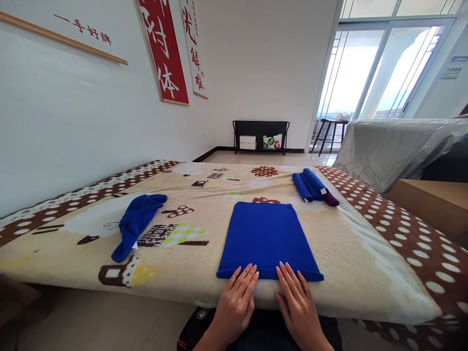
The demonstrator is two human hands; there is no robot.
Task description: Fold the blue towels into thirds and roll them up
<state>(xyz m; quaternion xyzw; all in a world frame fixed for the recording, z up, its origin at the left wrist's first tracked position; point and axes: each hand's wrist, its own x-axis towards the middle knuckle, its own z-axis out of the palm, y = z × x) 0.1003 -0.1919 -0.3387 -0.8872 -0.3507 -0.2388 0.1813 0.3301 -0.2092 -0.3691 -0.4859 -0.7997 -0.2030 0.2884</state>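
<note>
A blue towel (265,239) lies flat on a patterned blanket (351,253); a narrow strip along its near edge is turned over. My left hand (237,297) rests with fingers stretched out on the left part of that edge. Fingers of my right hand (297,298) lie flat on the same edge, further right. Neither hand grips the cloth visibly. To the left, a crumpled blue cloth (141,222) with a white tag sits by itself. Several rolled towels (310,185), blue and one purple, lie side by side at the back right.
The blanket's brown dotted border (402,229) runs along the right. Beyond it are a cardboard box (431,204) and furniture under plastic sheeting (395,146). A black rack (261,129) stands by the far wall, and a stool (331,131) near the glass doors.
</note>
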